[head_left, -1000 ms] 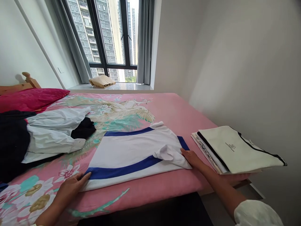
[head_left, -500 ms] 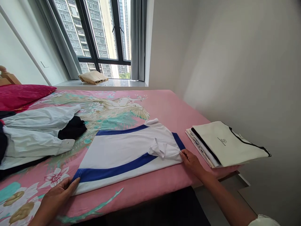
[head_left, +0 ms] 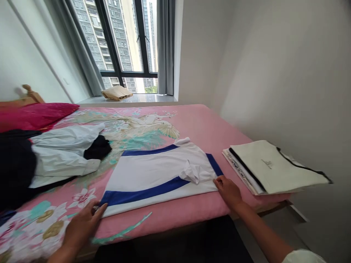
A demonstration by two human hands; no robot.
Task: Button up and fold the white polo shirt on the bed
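A white shirt with blue bands [head_left: 153, 168] lies spread on the bed, its two long sides turned inward and a bunched white sleeve end on top near the right. My left hand [head_left: 85, 221] pinches the shirt's near left corner, where a blue band meets the hem. At the near right end, my right hand [head_left: 228, 190] has its fingers closed on the shirt's edge, close to the other blue band. Both hands rest low against the bed.
A pink flowered bedsheet [head_left: 197, 120] covers the bed. Folded cream cloth items [head_left: 276, 168] are stacked at the right edge. On the left lie pale and black clothes [head_left: 63, 157] and a red pillow [head_left: 52, 111]. A beige folded bundle [head_left: 116, 92] sits on the windowsill.
The view has turned slightly left, so everything sits further right in the picture. Both hands remain at the same ends of the shirt, which keeps its shape.
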